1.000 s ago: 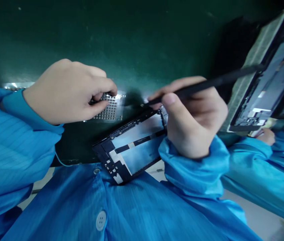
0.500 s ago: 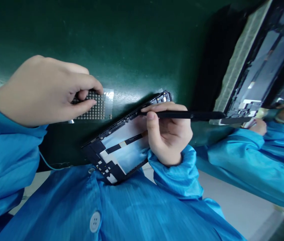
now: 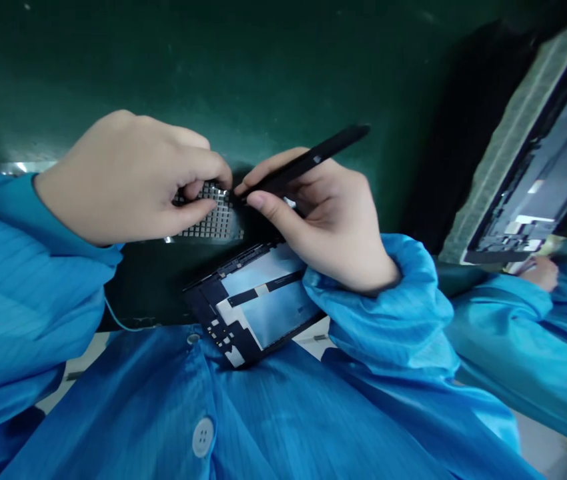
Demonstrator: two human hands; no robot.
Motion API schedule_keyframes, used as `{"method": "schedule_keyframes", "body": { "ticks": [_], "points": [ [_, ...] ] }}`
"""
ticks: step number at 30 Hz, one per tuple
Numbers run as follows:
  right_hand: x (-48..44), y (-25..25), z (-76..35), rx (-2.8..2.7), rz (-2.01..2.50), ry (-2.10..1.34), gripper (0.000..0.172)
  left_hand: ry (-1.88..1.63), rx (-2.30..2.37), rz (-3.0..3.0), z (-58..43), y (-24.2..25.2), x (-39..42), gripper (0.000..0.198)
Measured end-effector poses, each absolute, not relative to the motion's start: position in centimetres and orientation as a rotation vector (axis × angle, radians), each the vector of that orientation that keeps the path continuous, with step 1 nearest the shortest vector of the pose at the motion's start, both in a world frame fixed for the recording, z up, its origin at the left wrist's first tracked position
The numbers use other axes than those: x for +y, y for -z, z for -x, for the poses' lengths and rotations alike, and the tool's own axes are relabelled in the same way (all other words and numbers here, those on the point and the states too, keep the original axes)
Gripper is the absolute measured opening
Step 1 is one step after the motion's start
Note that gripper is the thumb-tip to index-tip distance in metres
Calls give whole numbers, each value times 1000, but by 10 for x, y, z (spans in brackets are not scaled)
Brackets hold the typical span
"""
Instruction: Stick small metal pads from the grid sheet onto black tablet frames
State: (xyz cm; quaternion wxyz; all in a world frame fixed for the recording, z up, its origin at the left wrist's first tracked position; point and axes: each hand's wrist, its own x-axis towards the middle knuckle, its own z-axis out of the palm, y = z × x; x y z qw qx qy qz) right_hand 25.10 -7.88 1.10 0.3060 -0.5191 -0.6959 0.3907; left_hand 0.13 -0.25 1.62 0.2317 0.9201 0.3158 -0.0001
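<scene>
Black tool (image 3: 308, 163) gripped in right fingers (image 3: 273, 165), tip near gridded sheet (image 3: 216, 223); left fingers (image 3: 206, 163) curled over sheet, grip unclear

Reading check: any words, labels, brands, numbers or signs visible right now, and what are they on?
No text can be read.
Black tool in the right hand: small pale mark, too blurred to read.
Dark strip across the open device: possible faint print, too small to read.
</scene>
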Motion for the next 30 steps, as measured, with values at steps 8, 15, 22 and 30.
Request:
{"method": "schedule_keyframes", "body": {
  "ticks": [8,15,22,30],
  "points": [
    [-78,-13,-250,-1894,1404,-994,15,25,874,-2546,-1,-16,-3,48],
    [-103,-12,-259,-1578,1456,-936,22,-22,859,-2551,-2,-14,-2,55],
    [-155,9,-263,-1248,1491,-438,7,-44,882,-2548,3,-11,-5,55],
    [-158,14,-269,-1350,1496,-448,10,-51,885,-2546,3,-12,-6,59]
  ]
}}
